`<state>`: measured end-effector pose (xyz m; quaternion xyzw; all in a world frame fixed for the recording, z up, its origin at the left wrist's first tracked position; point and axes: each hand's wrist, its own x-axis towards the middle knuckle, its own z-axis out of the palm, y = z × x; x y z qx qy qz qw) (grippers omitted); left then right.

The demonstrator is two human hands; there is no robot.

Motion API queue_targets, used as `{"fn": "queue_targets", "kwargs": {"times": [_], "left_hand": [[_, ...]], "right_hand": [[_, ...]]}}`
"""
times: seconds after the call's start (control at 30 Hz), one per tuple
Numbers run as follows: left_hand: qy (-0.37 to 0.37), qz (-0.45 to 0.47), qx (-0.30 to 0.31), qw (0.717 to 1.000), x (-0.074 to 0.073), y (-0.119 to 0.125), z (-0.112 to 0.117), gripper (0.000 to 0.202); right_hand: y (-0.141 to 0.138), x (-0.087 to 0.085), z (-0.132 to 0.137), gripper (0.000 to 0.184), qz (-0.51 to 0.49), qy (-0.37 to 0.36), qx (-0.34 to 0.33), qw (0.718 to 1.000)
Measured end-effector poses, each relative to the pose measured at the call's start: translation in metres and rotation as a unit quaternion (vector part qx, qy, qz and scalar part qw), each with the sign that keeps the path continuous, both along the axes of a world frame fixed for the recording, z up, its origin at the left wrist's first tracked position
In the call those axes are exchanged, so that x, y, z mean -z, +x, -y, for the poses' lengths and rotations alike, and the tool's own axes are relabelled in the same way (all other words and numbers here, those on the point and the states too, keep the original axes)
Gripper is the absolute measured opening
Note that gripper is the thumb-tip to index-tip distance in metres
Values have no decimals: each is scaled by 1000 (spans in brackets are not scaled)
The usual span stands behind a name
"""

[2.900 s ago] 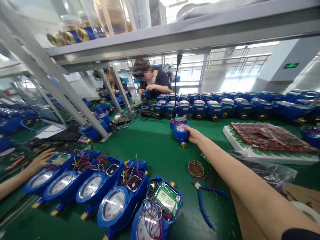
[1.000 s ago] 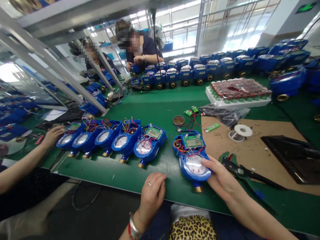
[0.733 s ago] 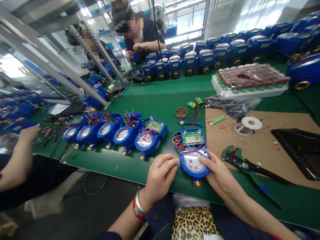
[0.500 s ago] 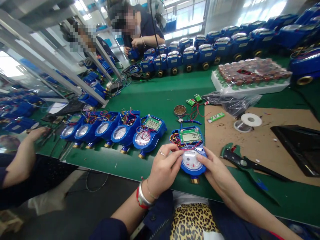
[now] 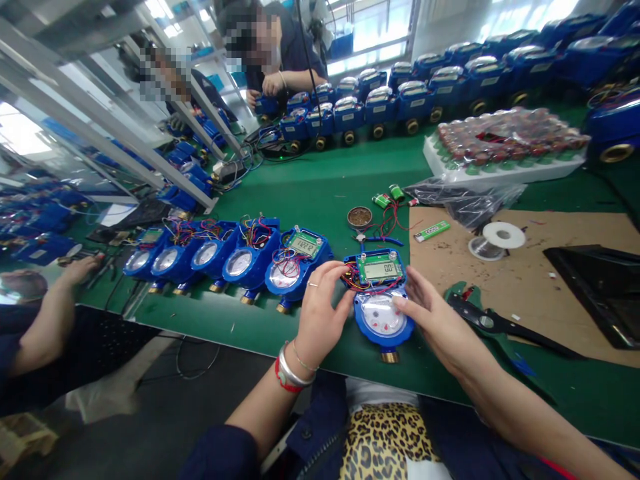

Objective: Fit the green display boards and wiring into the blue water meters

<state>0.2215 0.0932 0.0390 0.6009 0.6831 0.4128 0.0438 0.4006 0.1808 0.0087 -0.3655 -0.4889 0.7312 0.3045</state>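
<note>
Both hands on one blue water meter [image 5: 381, 307], lying flat near the front edge of the green counter [image 5: 310, 193]. Left hand [image 5: 323, 313]: fingers curled round the meter's upper left corner, tips among the loose red and yellow wires. Grip is a light pinch, not a full clench. Right hand [image 5: 434, 321]: fingers spread, thumb resting on the round clear dial window, palm along the right flank; open, steadying grip.

Meter body is glossy blue plastic, pear-shaped; small green circuit board with grey LCD on top; brass threaded stub at the bottom, pointing to the counter edge. Digits on the LCD too small to read surely.

Just left: row of five like meters [image 5: 225, 257], same blue shells, wires spilling from open tops, touching side to side. Behind: round tin [image 5: 359, 217] with brownish contents, small green batteries [image 5: 390, 197] on red leads, a green lighter [image 5: 432, 231]. Right: brown cardboard sheet [image 5: 550, 280], matte, carrying a solder spool [image 5: 497, 239] and a black tray [image 5: 600, 287] cut off by the frame. Tool with green handles [image 5: 490, 327] partly under the right forearm; kind unclear.

Far left, another person's hand [image 5: 80, 268] at the counter edge; what it touches is hard to make out. Far side: long rank of closed blue meters [image 5: 430, 83], white tray of red parts [image 5: 505, 150] under film.
</note>
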Motion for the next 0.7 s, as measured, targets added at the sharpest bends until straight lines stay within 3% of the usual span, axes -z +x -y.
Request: {"fn": "queue_targets", "kwargs": {"times": [0.1,0.17,0.23,0.43,0.57,0.7], "left_hand": [[-5,-6,8,1000,-2,0,-1,25],[-9,-11,17,1000,-4,-1,-2,18],[-8,-16,22,1000,-6,-1,-3,12],[-3,-22,10,1000,-9,-2,-7,11],[-1,-14,-3,1000,-9,-3,-9,12],[-7,1,-1,1000,-9,-4,-9,13]], "right_hand": [[3,-11,-21,84,84,190,-46,977],[2,-22,-33,81,131,314,-97,935],[-1,-30,-43,77,159,384,-137,899],[-13,-32,-66,64,169,451,-183,857],[-15,-37,-70,56,168,501,-174,831],[-13,-53,-66,53,147,526,-150,824]]}}
